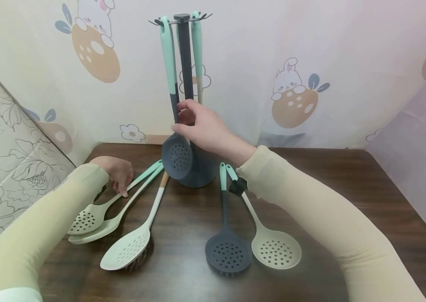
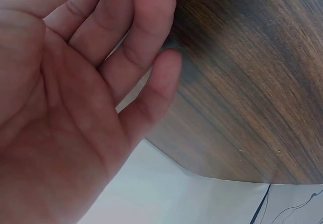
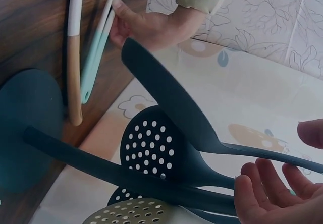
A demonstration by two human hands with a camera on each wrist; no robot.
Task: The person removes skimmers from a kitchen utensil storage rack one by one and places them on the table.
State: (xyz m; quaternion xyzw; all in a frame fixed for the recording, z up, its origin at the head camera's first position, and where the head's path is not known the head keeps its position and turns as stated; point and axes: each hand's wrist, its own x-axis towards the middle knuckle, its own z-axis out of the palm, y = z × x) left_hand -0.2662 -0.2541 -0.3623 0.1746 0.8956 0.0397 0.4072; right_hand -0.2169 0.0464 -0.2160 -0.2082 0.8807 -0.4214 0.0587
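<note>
A dark perforated skimmer [image 1: 180,157] with a mint handle hangs from the utensil stand [image 1: 186,63]. My right hand [image 1: 201,126] is at its lower handle, fingers bent loosely alongside. In the right wrist view a gap shows between the thumb [image 3: 311,133] and the edge-on utensil's handle [image 3: 267,155], with fingertips close beneath it. My left hand [image 1: 116,172] hangs low over the table at left, fingers loosely bent. Its fingertips reach the handle of a pale skimmer [image 1: 84,220]. The palm is bare in the left wrist view.
Next to the pale skimmer lie a pale spoon-like utensil [image 1: 96,233] and a white perforated spoon [image 1: 128,249]. A dark skimmer [image 1: 228,251] and a beige skimmer [image 1: 276,248] lie front right. Other utensils hang on the stand, which has a round dark base [image 1: 205,170]. A printed curtain [image 1: 235,84] stands behind.
</note>
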